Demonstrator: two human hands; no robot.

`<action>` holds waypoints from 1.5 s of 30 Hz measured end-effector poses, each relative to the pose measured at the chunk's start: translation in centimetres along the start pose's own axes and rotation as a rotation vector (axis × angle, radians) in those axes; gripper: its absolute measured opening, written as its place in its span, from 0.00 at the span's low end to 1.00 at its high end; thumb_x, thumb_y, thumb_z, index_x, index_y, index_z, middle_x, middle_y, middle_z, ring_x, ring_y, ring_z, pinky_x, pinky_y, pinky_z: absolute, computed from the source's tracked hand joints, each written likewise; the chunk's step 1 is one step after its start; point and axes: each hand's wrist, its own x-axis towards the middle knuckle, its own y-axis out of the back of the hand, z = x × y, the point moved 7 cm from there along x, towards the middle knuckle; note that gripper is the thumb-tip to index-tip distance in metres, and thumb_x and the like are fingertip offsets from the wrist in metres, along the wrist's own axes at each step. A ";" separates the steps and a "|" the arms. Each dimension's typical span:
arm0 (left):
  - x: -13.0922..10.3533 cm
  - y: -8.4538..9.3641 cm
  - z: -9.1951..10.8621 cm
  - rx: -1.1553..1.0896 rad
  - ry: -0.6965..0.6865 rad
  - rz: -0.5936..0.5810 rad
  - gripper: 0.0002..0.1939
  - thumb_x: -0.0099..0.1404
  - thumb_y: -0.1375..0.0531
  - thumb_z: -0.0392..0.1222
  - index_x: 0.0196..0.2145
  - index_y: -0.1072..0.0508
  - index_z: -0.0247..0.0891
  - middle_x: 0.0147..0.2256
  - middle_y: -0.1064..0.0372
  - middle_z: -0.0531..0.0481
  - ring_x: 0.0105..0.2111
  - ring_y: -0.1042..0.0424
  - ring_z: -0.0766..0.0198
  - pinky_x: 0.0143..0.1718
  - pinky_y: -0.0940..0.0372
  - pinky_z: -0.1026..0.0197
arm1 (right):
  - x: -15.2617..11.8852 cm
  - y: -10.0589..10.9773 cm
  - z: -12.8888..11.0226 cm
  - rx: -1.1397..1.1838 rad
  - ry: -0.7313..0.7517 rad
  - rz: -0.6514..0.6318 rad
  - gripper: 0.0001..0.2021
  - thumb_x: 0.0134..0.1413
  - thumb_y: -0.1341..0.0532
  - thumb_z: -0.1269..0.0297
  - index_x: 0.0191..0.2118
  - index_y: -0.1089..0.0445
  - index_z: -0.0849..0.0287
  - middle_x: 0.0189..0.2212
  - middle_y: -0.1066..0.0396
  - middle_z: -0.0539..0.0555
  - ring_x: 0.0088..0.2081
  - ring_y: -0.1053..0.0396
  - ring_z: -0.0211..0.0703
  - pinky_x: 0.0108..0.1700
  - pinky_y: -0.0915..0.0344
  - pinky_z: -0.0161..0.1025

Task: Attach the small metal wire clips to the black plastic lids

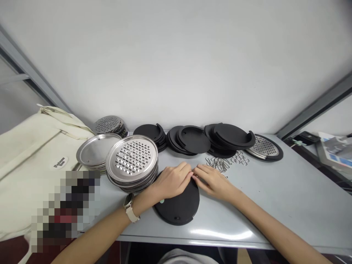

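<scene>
Both hands meet over the far edge of a round black disc (pixel 178 205) lying on the table. My left hand (pixel 176 179) has its fingers pinched together above the disc, a watch on its wrist. My right hand (pixel 211 181) pinches from the other side, its fingertips against those of the left. Whatever lies between the fingertips is tiny and mostly hidden. Behind my right hand is a pile of small metal clips (pixel 218 164), with several metal rings (pixel 239 157) next to it. A stack of round metal graters (pixel 132 159) stands just left of my left hand.
Stacked black discs with raised rims (pixel 233 135) line the wall, beside more black discs (pixel 150 134). Plain metal discs (pixel 100 146) and another grater stack (pixel 108 124) are at left. One grater in a black rim (pixel 265 148) lies right. A cream bag (pixel 35 157) borders the table.
</scene>
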 end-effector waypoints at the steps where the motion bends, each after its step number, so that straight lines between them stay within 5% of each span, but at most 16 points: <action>1: 0.0 0.0 -0.1 0.000 0.019 -0.003 0.12 0.72 0.58 0.40 0.35 0.39 0.37 0.32 0.37 0.50 0.28 0.34 0.65 0.26 0.45 0.64 | 0.0 -0.1 0.1 0.002 -0.001 -0.011 0.11 0.66 0.55 0.64 0.32 0.42 0.58 0.27 0.39 0.52 0.29 0.42 0.41 0.34 0.44 0.37; 10: -0.2 -0.2 0.1 0.113 0.008 -0.092 0.15 0.65 0.48 0.51 0.29 0.34 0.36 0.26 0.30 0.49 0.27 0.29 0.58 0.27 0.42 0.60 | -1.2 -0.7 1.5 0.078 -0.213 -0.163 0.10 0.63 0.52 0.65 0.29 0.47 0.56 0.19 0.43 0.46 0.20 0.45 0.35 0.25 0.52 0.33; 17: -0.1 -0.8 -0.3 0.100 -0.014 -0.156 0.15 0.66 0.49 0.49 0.30 0.32 0.37 0.29 0.27 0.49 0.28 0.27 0.57 0.27 0.41 0.61 | -1.1 -1.2 1.1 0.115 -0.213 -0.192 0.11 0.63 0.53 0.63 0.28 0.48 0.56 0.19 0.43 0.45 0.20 0.46 0.34 0.25 0.52 0.33; 45: -0.1 -1.2 -0.3 0.056 -0.015 -0.119 0.12 0.66 0.49 0.46 0.30 0.32 0.37 0.28 0.28 0.50 0.27 0.27 0.58 0.26 0.42 0.61 | -0.7 -0.8 1.0 0.325 -0.228 -0.199 0.13 0.63 0.52 0.64 0.26 0.49 0.57 0.18 0.50 0.43 0.19 0.50 0.32 0.24 0.53 0.32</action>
